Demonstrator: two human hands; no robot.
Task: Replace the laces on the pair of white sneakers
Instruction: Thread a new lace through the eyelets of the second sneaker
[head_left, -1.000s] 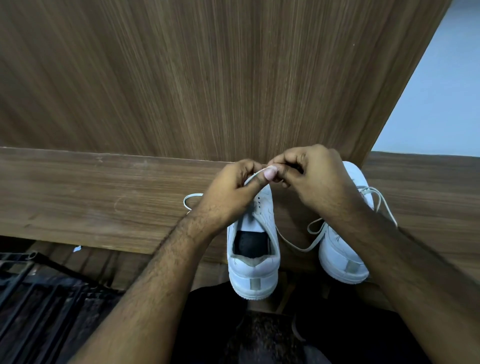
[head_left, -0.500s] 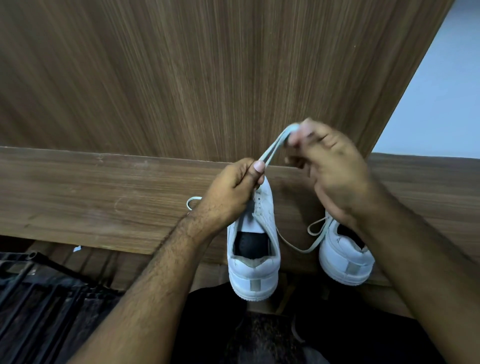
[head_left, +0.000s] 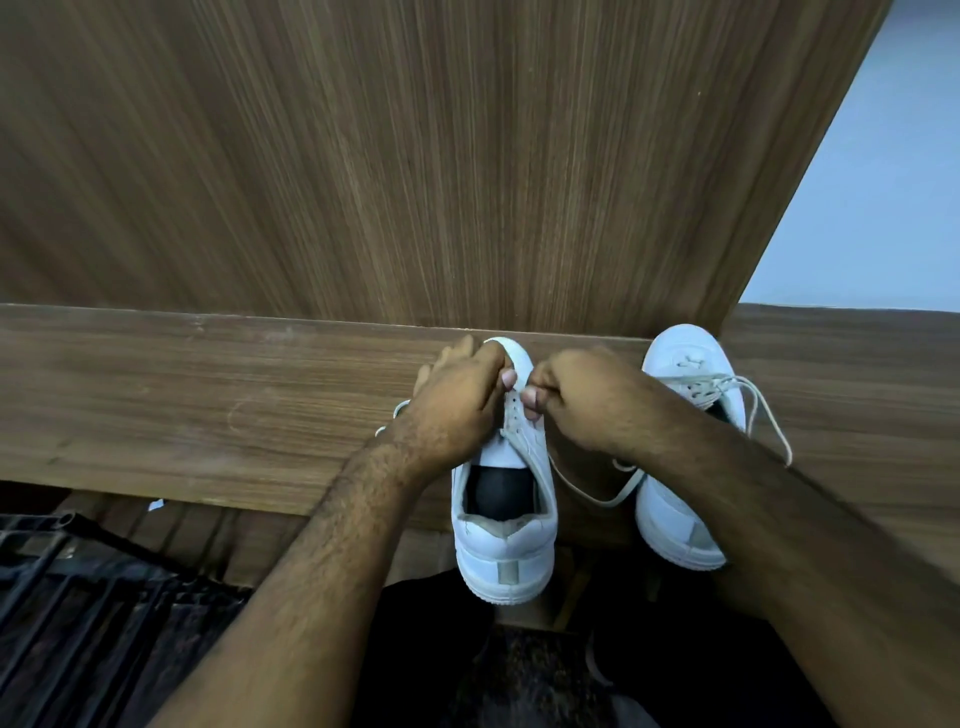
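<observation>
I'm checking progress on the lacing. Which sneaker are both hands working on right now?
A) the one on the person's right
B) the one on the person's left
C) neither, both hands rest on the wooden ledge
B: the left hand and right hand meet over the eyelets of the left sneaker, while the right sneaker sits untouched beside it.

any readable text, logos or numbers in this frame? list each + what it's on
None: no word, brand, number or sign reads anywhere in the head view.
Near sneaker: grey heel tab, blank.
Far sneaker: grey heel tab, also blank.
Wooden shelf and upright panel: grain and scuffs only.
The left hand and right hand cover part of the near sneaker's eyelet area, so anything printed there is hidden.
</observation>
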